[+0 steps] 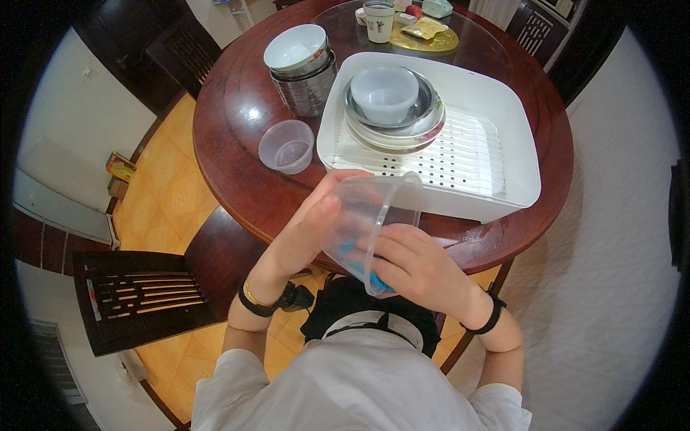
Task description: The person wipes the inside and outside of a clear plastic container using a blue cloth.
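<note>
Tilted on its side over the table's front edge is a clear plastic bowl [358,204]. My left hand [312,221] grips it around the base and outer wall. The fingers of my right hand [415,264] reach inside past the rim, pressing a blue cloth [380,283] against the lower inner wall; part of the cloth shows through the plastic. Just beyond stands a white dish rack [480,204] with a slatted base. In it sits a stack of patterned plates [396,143], topped by a steel bowl [428,102] and a translucent plastic bowl [385,91].
Another clear plastic bowl [287,148] rests left of the rack on the round wooden table [229,134]. Behind it rise stacked metal containers [307,89] with a white bowl [296,47] on top. A patterned cup [379,24] stands far back. A wooden chair [145,291] is at left.
</note>
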A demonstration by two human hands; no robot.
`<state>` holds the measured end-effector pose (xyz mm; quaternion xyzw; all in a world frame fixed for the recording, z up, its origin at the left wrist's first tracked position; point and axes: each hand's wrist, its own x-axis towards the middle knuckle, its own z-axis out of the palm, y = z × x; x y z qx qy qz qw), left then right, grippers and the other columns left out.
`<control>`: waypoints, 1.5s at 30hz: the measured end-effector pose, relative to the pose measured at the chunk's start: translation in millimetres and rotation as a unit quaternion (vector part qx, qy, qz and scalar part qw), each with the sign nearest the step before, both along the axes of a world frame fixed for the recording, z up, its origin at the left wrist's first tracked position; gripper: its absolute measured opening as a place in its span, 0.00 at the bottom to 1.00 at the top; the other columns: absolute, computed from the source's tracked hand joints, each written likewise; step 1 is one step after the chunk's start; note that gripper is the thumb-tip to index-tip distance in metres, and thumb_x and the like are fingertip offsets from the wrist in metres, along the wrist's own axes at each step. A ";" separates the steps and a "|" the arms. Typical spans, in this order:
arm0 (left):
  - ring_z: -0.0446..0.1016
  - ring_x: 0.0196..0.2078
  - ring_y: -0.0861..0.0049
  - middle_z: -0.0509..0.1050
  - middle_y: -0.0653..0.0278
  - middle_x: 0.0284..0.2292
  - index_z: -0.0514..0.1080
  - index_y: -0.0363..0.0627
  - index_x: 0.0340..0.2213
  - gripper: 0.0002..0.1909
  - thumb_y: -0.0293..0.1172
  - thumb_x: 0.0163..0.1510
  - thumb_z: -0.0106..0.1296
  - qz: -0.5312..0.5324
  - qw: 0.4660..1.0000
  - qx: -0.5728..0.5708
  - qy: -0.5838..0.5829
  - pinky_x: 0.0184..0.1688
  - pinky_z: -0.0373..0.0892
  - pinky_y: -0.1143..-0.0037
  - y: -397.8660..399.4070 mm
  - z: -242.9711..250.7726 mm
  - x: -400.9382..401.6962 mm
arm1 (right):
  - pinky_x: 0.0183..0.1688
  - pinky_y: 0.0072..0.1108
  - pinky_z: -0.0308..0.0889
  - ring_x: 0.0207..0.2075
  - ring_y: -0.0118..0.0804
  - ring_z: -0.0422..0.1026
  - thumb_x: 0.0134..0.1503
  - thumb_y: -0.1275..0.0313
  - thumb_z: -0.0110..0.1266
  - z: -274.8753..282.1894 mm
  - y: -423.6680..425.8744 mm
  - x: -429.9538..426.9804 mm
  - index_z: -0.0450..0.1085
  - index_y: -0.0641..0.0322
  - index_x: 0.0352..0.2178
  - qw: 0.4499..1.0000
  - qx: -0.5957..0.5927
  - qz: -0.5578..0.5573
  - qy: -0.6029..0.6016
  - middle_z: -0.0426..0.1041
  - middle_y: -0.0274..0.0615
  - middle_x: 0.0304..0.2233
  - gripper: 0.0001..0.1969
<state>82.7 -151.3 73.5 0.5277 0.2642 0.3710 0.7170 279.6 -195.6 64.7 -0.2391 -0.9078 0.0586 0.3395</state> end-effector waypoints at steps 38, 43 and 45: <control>0.67 0.49 0.65 0.60 0.56 0.49 0.57 0.41 0.50 0.43 0.27 0.31 0.69 0.056 0.965 0.256 0.017 0.47 0.70 0.69 2.6 -4.1 -0.2 | 0.61 0.37 0.47 0.61 0.51 0.51 0.52 0.74 0.52 21.1 0.2 29.9 0.55 0.68 0.54 0.945 -0.309 0.092 -0.053 0.54 0.53 0.57 0.27; 0.63 0.53 0.66 0.57 0.56 0.51 0.59 0.48 0.50 0.46 0.29 0.27 0.72 0.060 0.936 0.348 0.008 0.50 0.68 0.69 3.0 1.3 1.2 | 0.59 0.31 0.50 0.59 0.49 0.56 0.55 0.72 0.51 33.1 4.8 39.5 0.59 0.67 0.53 0.887 -0.424 0.179 0.048 0.60 0.53 0.54 0.24; 0.62 0.54 0.65 0.57 0.55 0.52 0.59 0.48 0.50 0.47 0.30 0.27 0.72 0.065 0.926 0.371 -0.003 0.52 0.67 0.68 3.4 2.3 4.1 | 0.57 0.30 0.54 0.55 0.48 0.60 0.54 0.72 0.52 36.6 3.7 42.2 0.60 0.68 0.52 0.882 -0.433 0.175 0.065 0.62 0.52 0.53 0.24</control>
